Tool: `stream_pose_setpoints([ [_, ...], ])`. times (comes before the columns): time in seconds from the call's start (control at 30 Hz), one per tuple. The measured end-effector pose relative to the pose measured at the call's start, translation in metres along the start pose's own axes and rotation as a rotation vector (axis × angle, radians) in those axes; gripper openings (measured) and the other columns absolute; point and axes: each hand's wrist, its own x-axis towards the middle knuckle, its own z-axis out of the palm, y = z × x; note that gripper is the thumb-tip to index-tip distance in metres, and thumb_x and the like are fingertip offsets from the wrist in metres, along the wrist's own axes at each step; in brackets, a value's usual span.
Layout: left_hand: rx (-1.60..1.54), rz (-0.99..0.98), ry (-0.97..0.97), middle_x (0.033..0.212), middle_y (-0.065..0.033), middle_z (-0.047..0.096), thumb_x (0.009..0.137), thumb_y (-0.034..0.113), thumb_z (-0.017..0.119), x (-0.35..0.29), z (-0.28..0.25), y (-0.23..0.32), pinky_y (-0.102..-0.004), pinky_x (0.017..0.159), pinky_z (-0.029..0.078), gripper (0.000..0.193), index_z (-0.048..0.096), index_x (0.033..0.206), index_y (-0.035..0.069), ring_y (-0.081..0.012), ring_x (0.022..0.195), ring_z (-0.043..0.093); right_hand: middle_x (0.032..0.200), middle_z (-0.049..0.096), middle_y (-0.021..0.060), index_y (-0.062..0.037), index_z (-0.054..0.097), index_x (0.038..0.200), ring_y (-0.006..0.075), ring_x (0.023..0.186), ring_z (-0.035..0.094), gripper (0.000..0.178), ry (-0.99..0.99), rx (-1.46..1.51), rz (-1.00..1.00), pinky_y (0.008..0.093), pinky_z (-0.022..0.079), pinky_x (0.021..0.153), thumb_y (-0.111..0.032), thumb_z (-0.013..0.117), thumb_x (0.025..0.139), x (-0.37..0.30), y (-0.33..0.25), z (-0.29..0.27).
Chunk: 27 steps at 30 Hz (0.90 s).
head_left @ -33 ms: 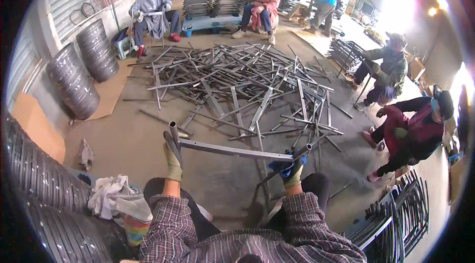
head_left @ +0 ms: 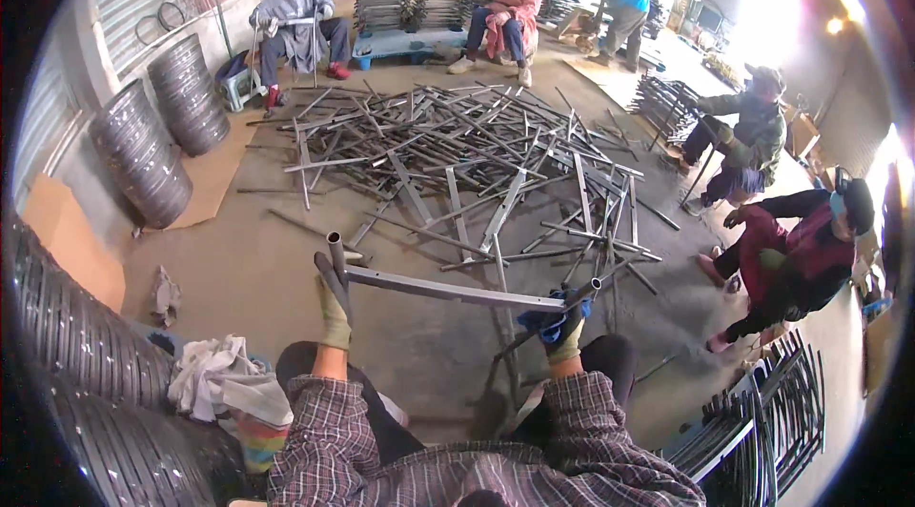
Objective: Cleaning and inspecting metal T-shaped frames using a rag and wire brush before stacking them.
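Dozens of dark grey metal bars (head_left: 456,145) lie tangled on the brownish floor (head_left: 238,278) beyond your grey metal frame (head_left: 448,292), a flat crossbar joining round tubes, gripped before your knees (head_left: 610,359) by gloved left hand (head_left: 334,307) and gloved right hand (head_left: 566,335), the latter with blue cloth (head_left: 541,321).

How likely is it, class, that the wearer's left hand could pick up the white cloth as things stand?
Probably not at once: the left hand is holding the metal frame, so it would likely need to let go first. The white cloth lies nearby to the left, with nothing visible on top.
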Motion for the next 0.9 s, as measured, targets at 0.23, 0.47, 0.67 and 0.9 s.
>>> stream_pose_setpoints([
  [0.23, 0.064, 0.006, -0.163, 0.086, -0.0047, 0.067, 0.097, 0.07, 0.024, 0.0, 0.0, 0.021, -0.0297, 0.086, 0.041, 0.078, 0.066, 0.099, 0.004, -0.0151, 0.084, 0.059, 0.081, 0.06, 0.0026, -0.0127, 0.057, 0.102, 0.0208, 0.071, 0.061, 0.016, 0.019, -0.027, 0.058, 0.0399, 0.053, 0.06, -0.024, 0.062, 0.091, -0.011, -0.001, 0.014],
  [0.47, 0.124, -0.014, -0.139, 0.087, -0.0032, 0.067, 0.097, 0.07, 0.023, 0.002, 0.003, 0.018, -0.0304, 0.08, 0.041, 0.078, 0.067, 0.096, 0.005, -0.0141, 0.08, 0.057, 0.082, 0.06, 0.0034, -0.0135, 0.056, 0.104, 0.0239, 0.072, 0.063, 0.021, 0.058, -0.016, 0.082, 0.0447, 0.056, 0.059, -0.029, 0.063, 0.091, -0.032, -0.01, 0.033],
  [0.67, 0.074, 0.009, -0.084, 0.075, 0.0013, 0.058, 0.098, 0.069, 0.024, 0.001, 0.018, 0.017, -0.0264, 0.068, 0.036, 0.077, 0.067, 0.09, 0.006, -0.0103, 0.07, 0.048, 0.084, 0.062, 0.0013, -0.0154, 0.058, 0.098, 0.0255, 0.076, 0.063, 0.021, 0.033, -0.022, 0.087, 0.0471, 0.054, 0.063, -0.035, 0.061, 0.092, -0.024, -0.011, 0.021],
  [0.9, 0.094, -0.015, -0.06, 0.06, 0.0094, 0.041, 0.098, 0.069, 0.025, 0.006, 0.001, 0.008, -0.0228, 0.053, 0.023, 0.074, 0.067, 0.085, 0.009, -0.0045, 0.054, 0.03, 0.07, 0.059, 0.0038, -0.0119, 0.058, 0.092, 0.0237, 0.059, 0.061, 0.02, 0.028, -0.055, 0.055, 0.0404, 0.052, 0.05, -0.031, 0.061, 0.093, -0.051, -0.019, 0.073],
])
